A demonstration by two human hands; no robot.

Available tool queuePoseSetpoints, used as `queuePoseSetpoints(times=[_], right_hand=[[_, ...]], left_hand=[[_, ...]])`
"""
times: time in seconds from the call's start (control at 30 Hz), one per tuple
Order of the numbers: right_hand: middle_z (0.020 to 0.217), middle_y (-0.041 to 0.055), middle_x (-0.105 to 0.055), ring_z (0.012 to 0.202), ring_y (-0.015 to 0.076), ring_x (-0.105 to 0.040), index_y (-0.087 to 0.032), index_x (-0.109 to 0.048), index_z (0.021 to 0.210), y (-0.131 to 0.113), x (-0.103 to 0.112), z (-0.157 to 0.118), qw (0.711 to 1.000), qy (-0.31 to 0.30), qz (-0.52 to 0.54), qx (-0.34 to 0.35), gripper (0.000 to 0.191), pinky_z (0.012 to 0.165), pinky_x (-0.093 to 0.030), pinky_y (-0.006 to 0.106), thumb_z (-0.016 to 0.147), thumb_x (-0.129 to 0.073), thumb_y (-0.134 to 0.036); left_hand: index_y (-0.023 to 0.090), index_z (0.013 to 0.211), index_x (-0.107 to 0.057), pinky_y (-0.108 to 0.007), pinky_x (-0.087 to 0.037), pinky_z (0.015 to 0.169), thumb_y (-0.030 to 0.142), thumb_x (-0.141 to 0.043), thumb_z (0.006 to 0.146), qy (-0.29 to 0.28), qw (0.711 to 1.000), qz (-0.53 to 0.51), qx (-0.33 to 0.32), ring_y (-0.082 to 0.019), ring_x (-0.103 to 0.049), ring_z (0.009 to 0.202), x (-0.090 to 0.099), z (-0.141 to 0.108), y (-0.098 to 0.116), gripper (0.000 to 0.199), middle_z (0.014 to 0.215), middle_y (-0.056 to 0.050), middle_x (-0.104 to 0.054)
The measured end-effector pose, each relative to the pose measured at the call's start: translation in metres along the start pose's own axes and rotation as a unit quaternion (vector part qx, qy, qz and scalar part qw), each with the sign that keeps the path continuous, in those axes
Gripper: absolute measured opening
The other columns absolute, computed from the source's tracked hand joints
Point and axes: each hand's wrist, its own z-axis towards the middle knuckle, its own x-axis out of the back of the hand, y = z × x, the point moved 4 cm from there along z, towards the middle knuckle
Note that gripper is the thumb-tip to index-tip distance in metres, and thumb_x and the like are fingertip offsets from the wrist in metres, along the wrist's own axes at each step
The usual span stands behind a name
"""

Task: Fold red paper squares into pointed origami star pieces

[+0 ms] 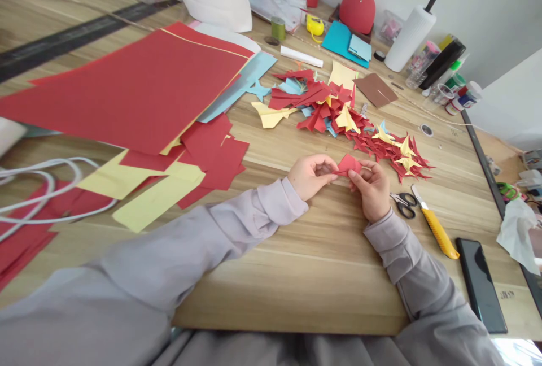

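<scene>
Light, flimsy folded red paper point(349, 164) pinched at its edges between left hand point(310, 177) and right hand point(370, 190), probably quick to crease.

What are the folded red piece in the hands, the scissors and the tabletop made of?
The folded red piece looks like matte coloured card or stiff paper: it holds sharp creases and shows no sheen. The scissors have black handles, likely moulded plastic, with steel-looking blades. The tabletop shows wood grain under a satin finish, possibly laminate or veneer rather than solid wood.
</scene>
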Motion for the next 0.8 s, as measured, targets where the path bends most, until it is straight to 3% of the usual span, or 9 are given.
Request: queuePoseSetpoints(times=[0.6,0.8], right_hand=[[0.054,-0.0083,-0.060,0.042,0.0079,-0.054,-0.020,-0.048,0.090,0.0012,0.0023,0.0009,1.000,0.014,0.025,-0.003,0.037,0.040,-0.041,0.018,0.065,-0.074,-0.029],[0.056,-0.0078,-0.061,0.043,0.0081,-0.054,-0.021,-0.047,0.089,0.0014,0.0012,0.0002,1.000,0.009,0.026,0.006,0.038,0.040,-0.041,0.018,0.065,-0.075,-0.028]], left_hand=[[0.013,0.072,-0.059,-0.023,-0.048,0.054,0.012,-0.064,0.061,-0.017,0.999,-0.034,0.020,-0.010,-0.058,0.055,0.0010,0.0006,0.0043,0.011,0.061,0.001,-0.061],[0.012,0.086,-0.055,-0.024,-0.048,0.052,0.015,-0.065,0.064,-0.025,0.997,-0.067,0.023,-0.013,-0.062,0.059,-0.0002,0.0000,0.0032,0.025,0.066,0.000,-0.062]])
